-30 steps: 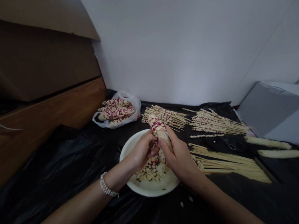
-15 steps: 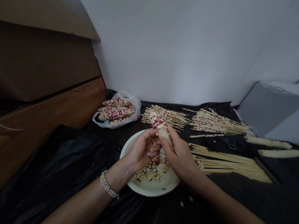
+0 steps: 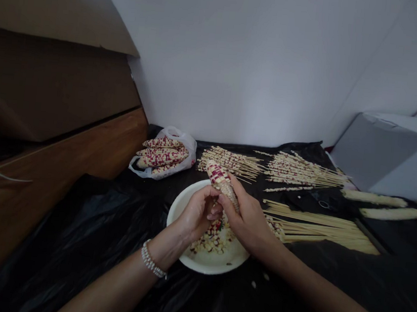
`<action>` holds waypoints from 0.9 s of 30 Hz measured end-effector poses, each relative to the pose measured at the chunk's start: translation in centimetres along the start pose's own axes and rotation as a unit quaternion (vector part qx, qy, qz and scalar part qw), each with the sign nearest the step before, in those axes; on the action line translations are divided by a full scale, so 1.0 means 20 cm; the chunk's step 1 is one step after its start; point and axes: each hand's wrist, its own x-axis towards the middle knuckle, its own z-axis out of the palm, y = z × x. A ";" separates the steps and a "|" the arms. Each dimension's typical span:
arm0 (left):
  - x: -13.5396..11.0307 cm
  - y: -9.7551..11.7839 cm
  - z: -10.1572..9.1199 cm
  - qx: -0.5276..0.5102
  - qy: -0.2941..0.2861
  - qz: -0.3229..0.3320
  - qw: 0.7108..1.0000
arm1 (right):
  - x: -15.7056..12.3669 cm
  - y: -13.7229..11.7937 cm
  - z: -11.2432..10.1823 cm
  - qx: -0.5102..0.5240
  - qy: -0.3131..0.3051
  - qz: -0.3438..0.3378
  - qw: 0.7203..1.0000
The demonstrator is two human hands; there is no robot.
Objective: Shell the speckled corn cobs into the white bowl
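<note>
An ear of corn point(image 3: 219, 173) with white and dark red kernels is held over a white bowl point(image 3: 197, 264). Its upper end keeps its kernels, while the lower part is bare, pale cob. My right hand point(image 3: 248, 219) is wrapped round the cob from the right, thumb along its near side. My left hand point(image 3: 199, 213) closes on the ear from the left, its fingers curled and thumb against the kernels' edge. Loose kernels point(image 3: 211, 240) lie in the bowl below, partly hidden by my hands.
A plastic bag point(image 3: 190, 146) of corn ears stands at the back left. Skewers threaded with kernels point(image 3: 292, 170) lie along the back. Bare sticks point(image 3: 323, 232) and stripped cobs point(image 3: 390, 213) are on the right. Black sheeting point(image 3: 109, 245) covers the surface; a cardboard box point(image 3: 52, 85) stands left.
The ear of corn has dipped slightly, and both hands have shifted a little with it. The surroundings look unchanged.
</note>
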 end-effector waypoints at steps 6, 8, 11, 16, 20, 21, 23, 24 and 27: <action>-0.02 0.02 0.01 -0.024 -0.042 0.017 0.999 | 0.01 0.00 -0.02 0.006 0.009 0.001 1.000; -0.02 0.03 0.02 -0.028 -0.047 0.009 0.998 | 0.01 0.00 -0.03 0.004 0.008 0.002 1.000; -0.02 0.03 0.01 -0.022 -0.046 0.009 0.999 | 0.01 -0.01 -0.03 -0.008 0.002 -0.001 1.000; -0.01 0.02 0.02 -0.009 -0.012 0.014 1.000 | 0.00 -0.01 -0.01 -0.045 0.014 -0.017 0.999; -0.01 0.02 0.02 0.003 0.006 0.026 1.000 | -0.01 -0.01 0.00 -0.078 0.020 -0.034 0.996; -0.01 0.02 0.02 0.008 0.010 0.027 1.000 | -0.01 -0.01 0.01 -0.088 0.022 -0.039 0.995; -0.01 0.02 0.02 0.017 0.019 0.026 0.999 | -0.02 -0.01 0.01 -0.106 0.023 -0.047 0.993; -0.01 0.01 0.02 0.023 0.025 0.025 0.999 | -0.02 -0.01 0.02 -0.112 0.022 -0.048 0.992; 0.00 0.01 0.01 0.045 0.044 0.016 0.998 | -0.02 -0.01 0.02 -0.114 0.009 -0.047 0.992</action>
